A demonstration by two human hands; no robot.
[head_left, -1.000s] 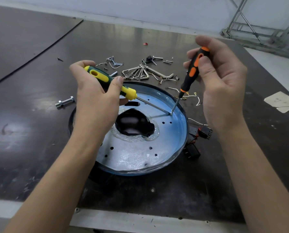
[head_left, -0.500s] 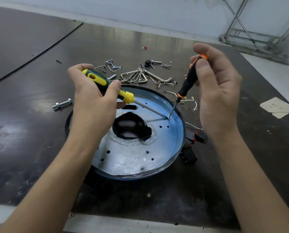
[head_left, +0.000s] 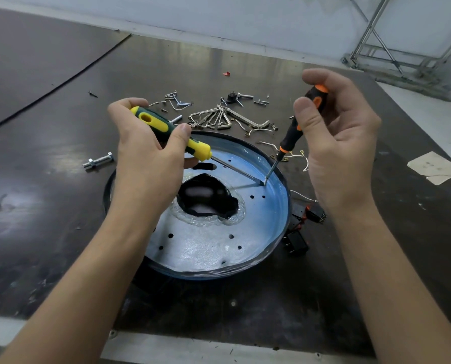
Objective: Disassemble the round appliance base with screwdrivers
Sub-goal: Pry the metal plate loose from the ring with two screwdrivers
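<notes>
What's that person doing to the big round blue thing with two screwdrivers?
A person is taking apart a round appliance base that lies on a dark table. The left hand holds a yellow-and-green screwdriver, and the right hand holds an orange-and-black screwdriver. Both tips meet at one spot near the base's far right rim. Hex keys and a bolt lie loose on the table.

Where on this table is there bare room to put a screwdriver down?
Bare table left of the base, past the bolt, and along the near edge. Crowded behind the base: hex keys, screws, wires; switches at its right.
</notes>
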